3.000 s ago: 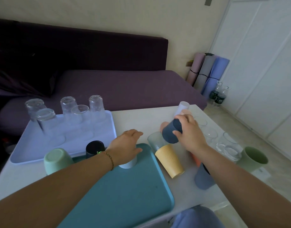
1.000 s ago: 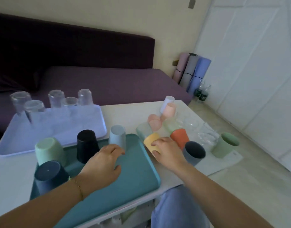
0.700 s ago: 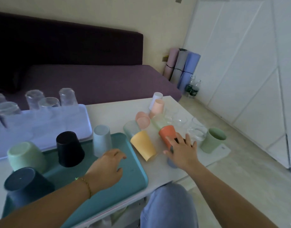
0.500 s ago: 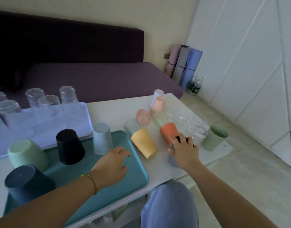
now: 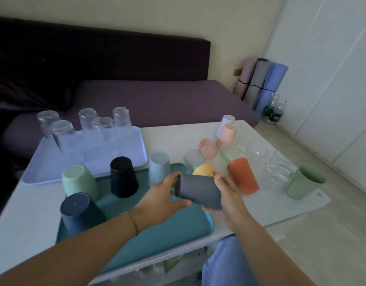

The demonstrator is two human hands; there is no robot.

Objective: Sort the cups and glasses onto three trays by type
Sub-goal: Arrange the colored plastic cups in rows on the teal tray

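Sideways, left grip [image 5: 159, 197] and right grip [image 5: 227, 195] clasp one grey cup [image 5: 198, 191] above teal tray [image 5: 167, 230] bearing four upturned cups [image 5: 123, 178].

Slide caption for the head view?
Left hand and right hand hold a grey cup sideways over the teal tray.

dim room, purple sofa [image 5: 157, 100]

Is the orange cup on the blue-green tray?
No, the orange cup stands on the table, to the right of the tray.
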